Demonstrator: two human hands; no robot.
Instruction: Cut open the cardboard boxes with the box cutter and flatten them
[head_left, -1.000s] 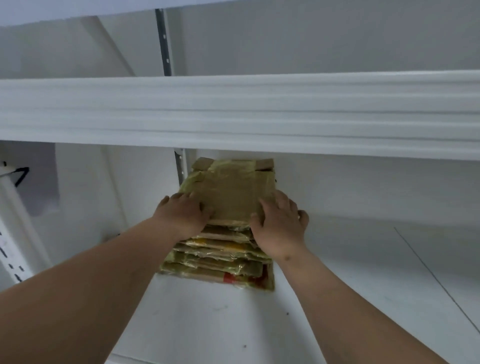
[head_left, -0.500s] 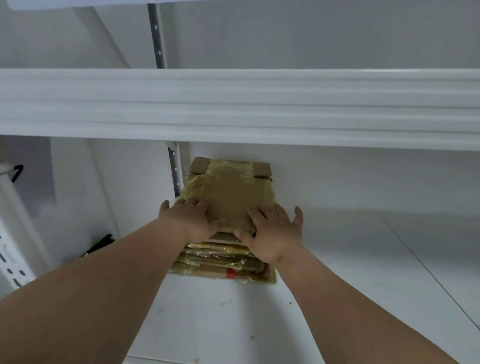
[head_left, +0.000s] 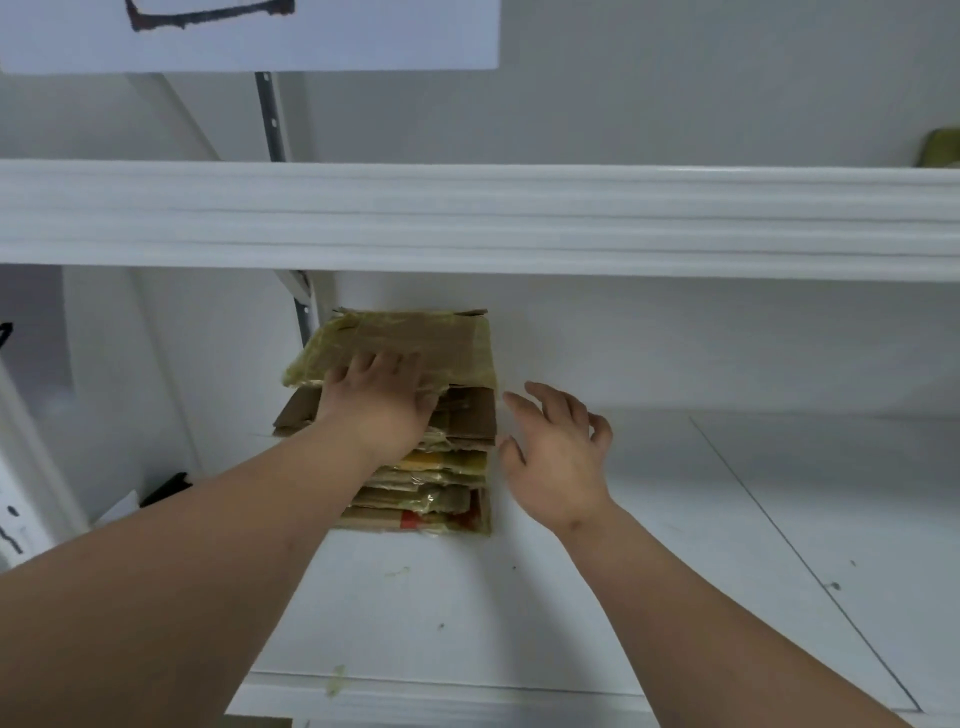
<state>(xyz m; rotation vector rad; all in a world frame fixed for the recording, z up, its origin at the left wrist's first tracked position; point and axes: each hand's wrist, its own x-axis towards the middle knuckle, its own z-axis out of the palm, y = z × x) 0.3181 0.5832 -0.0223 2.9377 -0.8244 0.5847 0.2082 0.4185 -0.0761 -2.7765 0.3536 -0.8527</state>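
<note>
Stack of flattened cardboard boxes (head_left: 415, 467) on white shelf (head_left: 675, 545), against back wall. Left hand (head_left: 376, 400) flat on top piece (head_left: 405, 340), fingers straight, pressing. Right hand (head_left: 556, 457) just beside stack, fingers spread, holding nothing. Box cutter unseen.

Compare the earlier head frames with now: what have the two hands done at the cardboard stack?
The right hand has come off the top flattened box and now hangs open to the right of the stack, touching nothing. The left hand stays on the top box, fingers flat. The stack remains at the back of the white shelf.
</note>
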